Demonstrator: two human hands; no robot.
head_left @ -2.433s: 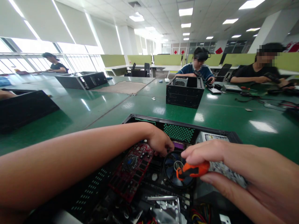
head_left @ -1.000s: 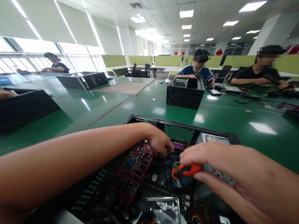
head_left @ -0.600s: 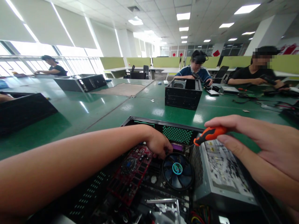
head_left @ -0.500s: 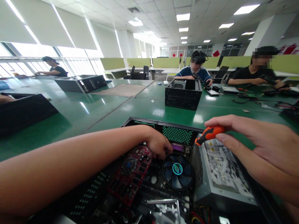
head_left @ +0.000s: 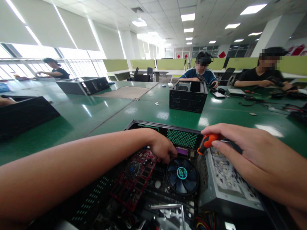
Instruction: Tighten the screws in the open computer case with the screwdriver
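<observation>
One open computer case: right hand pinching one orange screwdriver by the far edge, toward the right corner; left hand curled beside the fan, contents I cannot tell; I advise steady, blade-clear handling.

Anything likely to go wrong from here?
1. The right grip pinches the screwdriver between thumb and fingers, its tip hard to make out; a slip could scrape the power supply close by.
2. The left grip reaches in right beside the CPU cooler fan, so it might knock it.
3. The left grip is also near the red graphics card; a bump could perhaps strain it.
</observation>
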